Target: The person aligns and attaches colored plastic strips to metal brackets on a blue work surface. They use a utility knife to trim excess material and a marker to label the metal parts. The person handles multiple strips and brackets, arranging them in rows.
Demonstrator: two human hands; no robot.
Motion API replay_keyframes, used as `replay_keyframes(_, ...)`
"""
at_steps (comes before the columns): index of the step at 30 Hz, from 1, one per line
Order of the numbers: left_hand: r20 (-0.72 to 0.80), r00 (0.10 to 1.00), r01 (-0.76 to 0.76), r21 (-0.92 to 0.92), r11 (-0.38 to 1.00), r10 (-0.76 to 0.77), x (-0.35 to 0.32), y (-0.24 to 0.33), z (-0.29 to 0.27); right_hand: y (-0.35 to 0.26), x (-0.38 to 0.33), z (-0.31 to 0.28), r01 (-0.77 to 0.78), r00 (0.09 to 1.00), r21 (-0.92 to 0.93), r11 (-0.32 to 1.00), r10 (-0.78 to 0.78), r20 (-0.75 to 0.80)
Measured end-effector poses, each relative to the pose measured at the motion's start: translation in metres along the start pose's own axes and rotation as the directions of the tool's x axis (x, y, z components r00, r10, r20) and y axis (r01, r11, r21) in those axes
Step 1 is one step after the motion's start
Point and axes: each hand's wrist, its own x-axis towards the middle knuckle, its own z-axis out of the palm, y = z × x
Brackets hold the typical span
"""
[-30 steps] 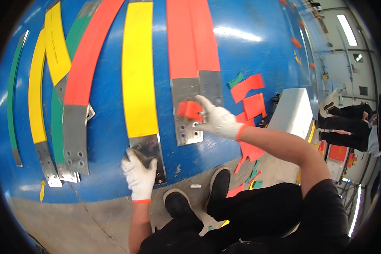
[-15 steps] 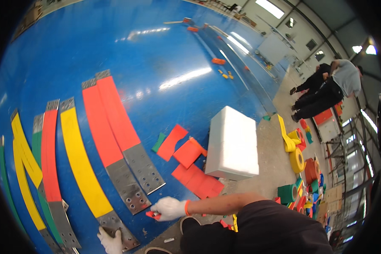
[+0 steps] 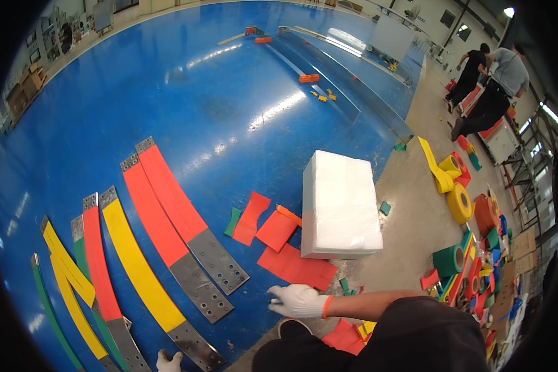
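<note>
My right hand point(image 3: 299, 302), in a white glove, is held over the floor between the red sheet pieces point(image 3: 297, 266) and my shoe. Its fingers point left and look apart, with nothing visible in them. At the bottom edge, partly cut off, my gloved left hand point(image 3: 169, 361) shows thumb and finger apart beside the bare grey end of the yellow-covered metal bar point(image 3: 139, 266). Two red-covered bars point(image 3: 158, 217) with drilled grey ends lie nearest my right hand. Farther left are another red-covered bar point(image 3: 99, 260), yellow strips point(image 3: 68, 266) and a green-covered bar point(image 3: 46, 304).
A white foam block point(image 3: 340, 198) stands on the right edge of the blue floor. Beyond it lie yellow tape rolls point(image 3: 460, 203), a green roll point(image 3: 447, 260) and coloured scraps. Two people point(image 3: 499, 87) stand at a red-and-white machine. Long metal strips point(image 3: 341, 80) lie farther off.
My right hand has moved right, away from the bar ends, and the red object it held is out of sight. My left hand is lower in view, off the yellow bar's grey end.
</note>
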Motion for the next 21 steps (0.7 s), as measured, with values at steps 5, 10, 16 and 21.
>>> replay_keyframes(5, -0.102, 0.982, 0.077, -0.541, 0.838, -0.157, 0.094, -0.062, 0.049, -0.065, 0.069, 0.044, 0.285, 0.920, 0.198, 0.938, -0.326, 0.218)
replay_keyframes(10, -0.041, 0.991, -0.113, -0.753, 0.649, 0.125, 0.109, -0.019, 0.047, -0.107, 0.084, 0.054, -0.041, 0.754, 0.066, 0.997, -0.012, 0.656)
replay_keyframes(16, -0.075, 0.975, -0.207, -0.664, 0.718, 0.211, 0.147, 0.013, 0.003, -0.141, 0.103, 0.120, -0.252, 0.851, 0.102, 0.962, 0.170, 0.496)
replay_keyframes(21, 0.003, 0.982, -0.173, -0.367, 0.914, 0.187, 0.193, 0.071, -0.067, -0.168, 0.088, 0.182, -0.331, 0.816, 0.013, 0.944, 0.279, 0.506)
